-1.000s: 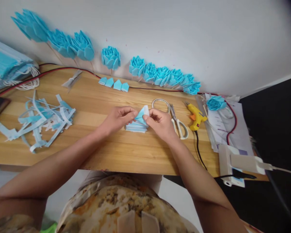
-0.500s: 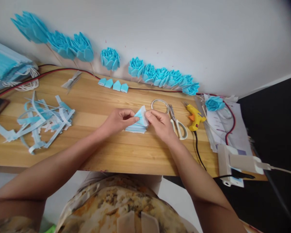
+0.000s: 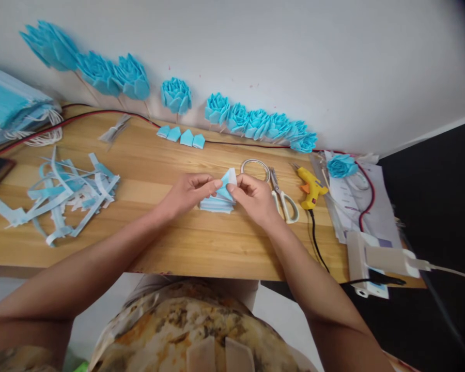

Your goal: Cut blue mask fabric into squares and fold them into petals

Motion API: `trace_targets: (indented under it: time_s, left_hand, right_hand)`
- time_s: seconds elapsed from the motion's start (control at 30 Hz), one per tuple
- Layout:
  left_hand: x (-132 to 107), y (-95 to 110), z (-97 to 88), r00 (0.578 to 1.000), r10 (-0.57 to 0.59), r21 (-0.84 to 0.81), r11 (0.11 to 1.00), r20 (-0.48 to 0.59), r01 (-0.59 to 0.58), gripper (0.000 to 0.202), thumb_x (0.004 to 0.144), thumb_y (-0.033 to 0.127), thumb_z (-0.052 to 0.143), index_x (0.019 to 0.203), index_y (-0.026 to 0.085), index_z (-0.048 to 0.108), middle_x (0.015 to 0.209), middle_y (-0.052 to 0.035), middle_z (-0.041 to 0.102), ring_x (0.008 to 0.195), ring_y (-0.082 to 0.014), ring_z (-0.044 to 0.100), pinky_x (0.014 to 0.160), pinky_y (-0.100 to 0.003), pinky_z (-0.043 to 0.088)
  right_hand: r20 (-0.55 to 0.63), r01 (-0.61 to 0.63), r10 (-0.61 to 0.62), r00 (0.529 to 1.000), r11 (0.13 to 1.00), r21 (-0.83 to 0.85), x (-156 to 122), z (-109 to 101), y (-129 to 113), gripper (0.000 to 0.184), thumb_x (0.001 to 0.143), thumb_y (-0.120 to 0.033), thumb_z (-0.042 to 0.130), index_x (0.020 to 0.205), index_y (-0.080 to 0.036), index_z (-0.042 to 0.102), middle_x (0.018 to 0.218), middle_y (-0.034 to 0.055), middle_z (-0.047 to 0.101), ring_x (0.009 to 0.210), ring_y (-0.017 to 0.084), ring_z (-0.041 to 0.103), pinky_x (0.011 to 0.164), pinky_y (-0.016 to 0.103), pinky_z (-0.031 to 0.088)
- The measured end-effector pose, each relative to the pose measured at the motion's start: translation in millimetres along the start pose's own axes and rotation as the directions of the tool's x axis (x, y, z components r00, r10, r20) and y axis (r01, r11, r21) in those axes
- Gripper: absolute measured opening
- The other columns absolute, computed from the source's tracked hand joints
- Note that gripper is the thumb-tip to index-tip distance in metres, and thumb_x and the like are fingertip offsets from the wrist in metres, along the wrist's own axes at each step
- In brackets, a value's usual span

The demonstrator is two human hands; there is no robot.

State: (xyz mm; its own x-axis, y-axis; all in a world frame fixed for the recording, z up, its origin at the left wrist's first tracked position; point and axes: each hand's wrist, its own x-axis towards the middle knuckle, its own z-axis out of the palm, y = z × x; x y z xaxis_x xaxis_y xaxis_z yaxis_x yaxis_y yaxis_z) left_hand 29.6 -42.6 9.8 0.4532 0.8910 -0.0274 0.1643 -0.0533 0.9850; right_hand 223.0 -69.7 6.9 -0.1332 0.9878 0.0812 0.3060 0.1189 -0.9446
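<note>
Between my two hands is a small folded piece of blue and white mask fabric (image 3: 229, 182), its pointed corner up. My left hand (image 3: 191, 192) pinches its left side with thumb and fingers. On its right side my right hand (image 3: 253, 196) also pinches, the thumb lying on the front. Directly under the piece a stack of cut blue fabric pieces (image 3: 217, 205) rests on the table, partly covered by my fingers. Scissors (image 3: 281, 194) with white handles and a roll of tape (image 3: 254, 161) lie just right of my right hand.
A yellow glue gun (image 3: 310, 186) lies at the right, near a power strip (image 3: 358, 263). Fabric strips (image 3: 72, 191) are heaped left. Folded petals (image 3: 186, 137) line the back, below blue fabric flowers (image 3: 176, 95) along the wall. Packed masks (image 3: 11, 106) sit far left.
The white flap on the fabric piece has been folded over, and more blue now faces up. My right thumb has moved slightly left and down onto the piece.
</note>
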Motion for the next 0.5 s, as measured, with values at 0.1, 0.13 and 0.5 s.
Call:
trace_targets:
  time_s: [0.1, 0.13, 0.5]
  left_hand:
    - [0.5, -0.1, 3.4, 1.0, -0.009, -0.035, 0.999, 0.024, 0.01, 0.034, 0.077, 0.048, 0.067, 0.07, 0.015, 0.064, 0.062, 0.0013, 0.056, 0.057, -0.0094, 0.045, 0.053, -0.022, 0.034]
    - [0.9, -0.9, 4.4, 1.0, -0.004, -0.044, 0.999, 0.026, 0.005, 0.032, 0.077, 0.046, 0.068, 0.069, 0.015, 0.064, 0.062, 0.0014, 0.055, 0.056, -0.0091, 0.045, 0.053, -0.022, 0.034]
    - [1.3, -3.0, 3.7, 0.999, 0.031, -0.004, 1.0, 0.02, -0.031, 0.031, 0.078, 0.042, 0.066, 0.065, 0.015, 0.059, 0.059, 0.0017, 0.052, 0.056, -0.0092, 0.044, 0.053, -0.022, 0.034]
  right_hand:
    - [0.014, 0.009, -0.009, 1.0, 1.0, -0.006, -0.2, 1.6, -1.0, 0.024, 0.084, -0.037, 0.062, 0.069, -0.02, 0.055, 0.063, -0.004, 0.047, 0.058, 0.01, 0.041, 0.055, 0.025, 0.032]
    - [0.016, 0.013, -0.013, 1.0, 1.0, -0.008, -0.2, 2.1, -1.2, 0.024, 0.084, -0.037, 0.062, 0.068, -0.02, 0.055, 0.062, -0.0041, 0.047, 0.058, 0.01, 0.04, 0.054, 0.025, 0.032]
    - [0.014, 0.005, -0.006, 1.0, 1.0, 0.005, -0.7, 3.1, -2.0, 0.021, 0.082, -0.037, 0.063, 0.071, -0.02, 0.056, 0.063, -0.0039, 0.048, 0.058, 0.01, 0.041, 0.054, 0.024, 0.033]
